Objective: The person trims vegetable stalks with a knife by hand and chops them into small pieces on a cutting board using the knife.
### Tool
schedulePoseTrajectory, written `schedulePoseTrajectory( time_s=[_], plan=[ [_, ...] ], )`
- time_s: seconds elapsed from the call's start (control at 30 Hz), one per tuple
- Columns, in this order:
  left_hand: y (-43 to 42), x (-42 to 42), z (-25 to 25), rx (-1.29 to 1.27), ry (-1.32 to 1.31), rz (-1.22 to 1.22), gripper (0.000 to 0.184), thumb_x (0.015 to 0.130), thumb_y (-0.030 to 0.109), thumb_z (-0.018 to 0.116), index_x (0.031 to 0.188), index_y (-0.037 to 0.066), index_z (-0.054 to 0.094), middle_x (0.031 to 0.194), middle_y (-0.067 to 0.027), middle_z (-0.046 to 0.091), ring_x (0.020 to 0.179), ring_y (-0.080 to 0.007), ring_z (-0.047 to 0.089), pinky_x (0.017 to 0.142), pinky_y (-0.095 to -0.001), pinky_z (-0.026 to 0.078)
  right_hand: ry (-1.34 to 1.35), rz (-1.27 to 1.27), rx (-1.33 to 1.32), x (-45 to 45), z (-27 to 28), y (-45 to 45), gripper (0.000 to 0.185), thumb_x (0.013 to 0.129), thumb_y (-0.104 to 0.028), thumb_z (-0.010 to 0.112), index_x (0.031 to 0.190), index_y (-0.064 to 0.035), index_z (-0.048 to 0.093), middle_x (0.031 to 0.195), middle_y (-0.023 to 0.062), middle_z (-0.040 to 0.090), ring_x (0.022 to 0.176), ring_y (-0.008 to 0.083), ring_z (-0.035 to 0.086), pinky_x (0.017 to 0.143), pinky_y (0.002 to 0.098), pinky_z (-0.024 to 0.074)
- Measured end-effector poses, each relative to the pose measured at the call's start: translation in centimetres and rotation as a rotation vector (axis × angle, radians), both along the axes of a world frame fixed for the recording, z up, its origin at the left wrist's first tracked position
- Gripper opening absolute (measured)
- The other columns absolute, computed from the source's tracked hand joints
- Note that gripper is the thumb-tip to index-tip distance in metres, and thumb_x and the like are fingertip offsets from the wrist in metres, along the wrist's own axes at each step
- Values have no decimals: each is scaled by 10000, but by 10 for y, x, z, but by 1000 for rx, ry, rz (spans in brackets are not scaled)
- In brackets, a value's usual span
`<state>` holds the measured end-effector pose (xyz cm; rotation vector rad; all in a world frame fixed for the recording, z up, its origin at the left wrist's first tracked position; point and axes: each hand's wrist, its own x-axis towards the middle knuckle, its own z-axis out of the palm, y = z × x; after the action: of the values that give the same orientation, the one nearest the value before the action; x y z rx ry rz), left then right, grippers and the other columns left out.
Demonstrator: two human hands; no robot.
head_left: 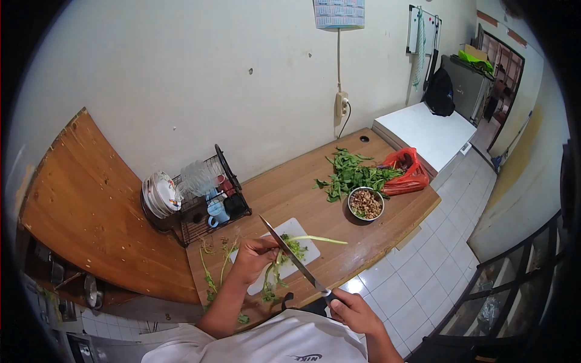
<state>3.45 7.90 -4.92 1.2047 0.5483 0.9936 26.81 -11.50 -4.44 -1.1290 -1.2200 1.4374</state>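
Above the wooden counter (273, 189), right-hand fingers (349, 296) grip a knife (300, 267) slanting far-left, just right of left-hand fingers (262, 244) pinching green stems (276, 269).

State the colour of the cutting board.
The cutting board is white; it shows best in the head view, the only one here.

Brand name NIKE (311, 357) on the white shirt (260, 340), small print on the wall calendar (340, 13) illegible.

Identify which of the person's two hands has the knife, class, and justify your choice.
The right hand: it grips the knife by its dark handle, whereas the left hand holds greens over the white cutting board.
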Motion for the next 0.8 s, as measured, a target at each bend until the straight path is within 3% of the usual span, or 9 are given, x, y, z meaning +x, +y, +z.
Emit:
schedulePoseTrajectory(
  time_s=[0.2,0.3,0.37,0.47,0.5,0.53,0.6,0.73,0.8],
  plan=[
    [-6,17,4,1,45,59,135,882,72,747,931,-52,723,856,-119,717,692,-159,660,590,-280,544,-10,6,-27,4,4,-4,300,1082,-285,450,1022,-3,533,648,-27,415,556,58,369,497,230,314],
    [-7,21,3,-73,23,75,145,905,98,729,860,-39,715,812,-112,703,663,-155,647,565,-281,537,-3,5,-148,8,-8,-8,304,1047,-317,507,1059,-23,582,704,-3,544,648,90,479,604,277,424],
    [-3,18,-10,-76,21,-33,158,921,116,713,842,-20,715,825,-117,700,658,-152,649,549,-278,536,65,12,-42,7,-16,-7,315,1079,-327,456,992,-30,514,640,-21,427,531,64,364,478,232,302],
    [-13,31,-6,-137,-6,50,166,924,121,709,846,-25,717,846,-135,700,636,-173,652,541,-281,528,178,13,-159,6,-23,-6,350,1072,-377,458,974,-44,501,634,-14,429,521,63,373,459,233,288],
    [-14,30,-2,-123,48,26,134,932,90,689,894,-33,727,956,-146,709,752,-192,682,621,-290,543,179,12,-160,6,-23,-7,350,1072,-377,458,974,-44,501,634,-14,429,521,63,373,459,233,288],
    [-15,30,3,-123,49,26,134,932,90,689,894,-33,727,956,-146,709,752,-192,682,621,-290,543,203,6,-121,7,-23,-5,369,1068,-399,459,972,-45,500,633,-10,432,518,62,375,452,233,283],
    [-17,31,17,102,38,-60,137,936,5,654,1045,-51,715,983,-93,677,892,-158,649,784,-292,531,228,0,-83,8,-20,-3,389,1064,-421,459,969,-46,499,633,-7,435,515,61,377,446,234,278],
    [-12,19,13,23,20,-137,174,930,-17,650,1091,-39,714,1003,-92,680,963,-166,641,841,-301,517,182,4,-70,9,-15,-1,394,1060,-431,464,967,-49,497,632,-4,434,516,62,368,447,233,277],
    [-10,20,12,72,26,-117,171,919,-31,658,1077,-30,723,994,-93,680,908,-156,642,780,-280,528,184,10,-75,9,-12,0,391,1061,-427,462,972,-47,498,633,-3,433,516,63,365,447,234,278]
  ],
)
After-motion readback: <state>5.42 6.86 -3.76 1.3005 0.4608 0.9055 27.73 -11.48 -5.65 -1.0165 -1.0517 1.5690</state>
